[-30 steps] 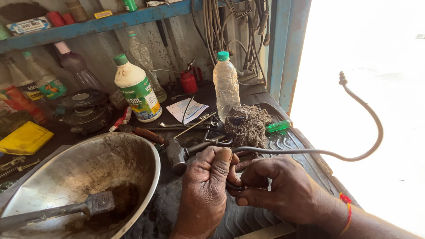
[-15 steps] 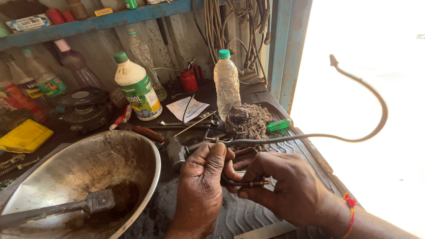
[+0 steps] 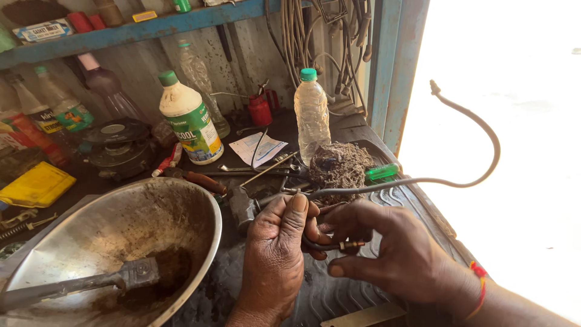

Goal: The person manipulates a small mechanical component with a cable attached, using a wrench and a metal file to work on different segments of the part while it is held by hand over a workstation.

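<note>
Cable [image 3: 478, 130]: thin, dark, flexible; arcs up right of bench, small fitting at free end, brass-tipped near end | Left hand [image 3: 275, 254]: closed on cable above rubber mat [image 3: 357, 290] | Right hand [image 3: 393, 254]: fingers pinch brass end | Metal bowl [image 3: 200, 212]: left, beside hands

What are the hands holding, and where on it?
Both the left hand and right hand grip a thin black cable near its brass-tipped end; the rest loops free.

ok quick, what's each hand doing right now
Left hand: closed, pinching the thin dark cable.
Right hand: closed on the cable's brass-tipped end.
</note>
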